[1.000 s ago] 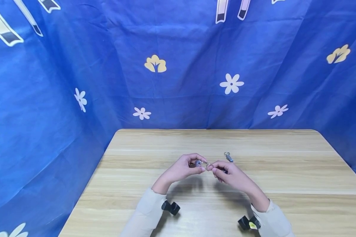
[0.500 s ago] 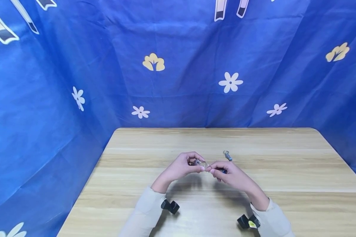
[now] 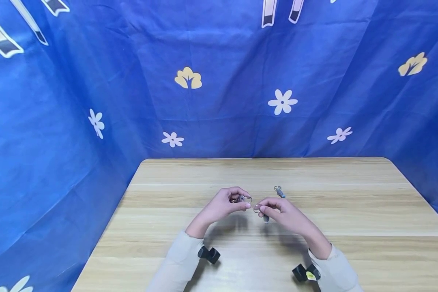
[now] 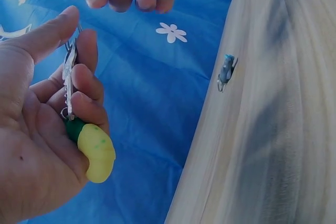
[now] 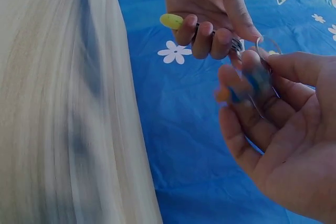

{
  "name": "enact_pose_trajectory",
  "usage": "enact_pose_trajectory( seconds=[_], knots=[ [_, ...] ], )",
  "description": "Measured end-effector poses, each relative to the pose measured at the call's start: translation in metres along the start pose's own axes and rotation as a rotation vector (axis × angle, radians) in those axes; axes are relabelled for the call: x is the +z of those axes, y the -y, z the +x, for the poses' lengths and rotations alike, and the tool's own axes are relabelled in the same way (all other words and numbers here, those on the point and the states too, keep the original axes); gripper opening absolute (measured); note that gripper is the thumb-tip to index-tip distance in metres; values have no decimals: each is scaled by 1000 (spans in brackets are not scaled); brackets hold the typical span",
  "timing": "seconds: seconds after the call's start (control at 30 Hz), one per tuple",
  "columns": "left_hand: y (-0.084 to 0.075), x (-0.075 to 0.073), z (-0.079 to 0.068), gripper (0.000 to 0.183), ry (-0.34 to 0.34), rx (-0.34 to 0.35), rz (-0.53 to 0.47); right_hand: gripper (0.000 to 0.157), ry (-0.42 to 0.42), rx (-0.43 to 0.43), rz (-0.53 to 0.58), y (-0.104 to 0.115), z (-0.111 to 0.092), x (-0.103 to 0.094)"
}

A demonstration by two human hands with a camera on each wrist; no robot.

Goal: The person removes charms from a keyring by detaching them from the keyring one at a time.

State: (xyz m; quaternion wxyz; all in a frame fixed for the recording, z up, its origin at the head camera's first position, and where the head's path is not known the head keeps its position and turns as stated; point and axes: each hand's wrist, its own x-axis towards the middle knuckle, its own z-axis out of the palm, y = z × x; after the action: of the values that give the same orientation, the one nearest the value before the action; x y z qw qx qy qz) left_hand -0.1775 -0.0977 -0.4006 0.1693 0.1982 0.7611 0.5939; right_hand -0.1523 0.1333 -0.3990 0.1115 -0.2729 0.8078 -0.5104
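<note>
My left hand [image 3: 228,205] pinches a key ring between thumb and index finger. Keys [image 4: 69,80] hang from it across the curled fingers in the left wrist view, with a yellow and green charm [image 4: 97,150] at their lower end. Facing it across a small gap, my right hand [image 3: 279,213] pinches another metal ring [image 5: 258,46] between thumb and index finger. From that ring dangles a blue and orange charm [image 5: 236,94], blurred in the right wrist view. Beyond the right hand, a grey-blue keychain [image 3: 279,192] lies on the table.
Both hands are above a light wood table [image 3: 190,174]. A blue curtain [image 3: 226,134] printed with flowers stands behind it and along the left side. Each sleeve carries a black wrist camera [image 3: 209,254].
My hands have parted slightly, and a gap now shows between the two rings. The right hand's charm has dropped and hangs below its fingers. The keychain on the table stays put.
</note>
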Motion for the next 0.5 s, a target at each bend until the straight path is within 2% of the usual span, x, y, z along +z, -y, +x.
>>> enact_pose_trajectory(
  seconds=[0.27,0.5],
  knots=[
    [-3,-2,-1,32,-10,0,30,23,-69,-3,27,0,0,-6],
    [-4,-4,-1,30,-23,17,97,21,-174,21,35,-7,-2,-16]
  ],
)
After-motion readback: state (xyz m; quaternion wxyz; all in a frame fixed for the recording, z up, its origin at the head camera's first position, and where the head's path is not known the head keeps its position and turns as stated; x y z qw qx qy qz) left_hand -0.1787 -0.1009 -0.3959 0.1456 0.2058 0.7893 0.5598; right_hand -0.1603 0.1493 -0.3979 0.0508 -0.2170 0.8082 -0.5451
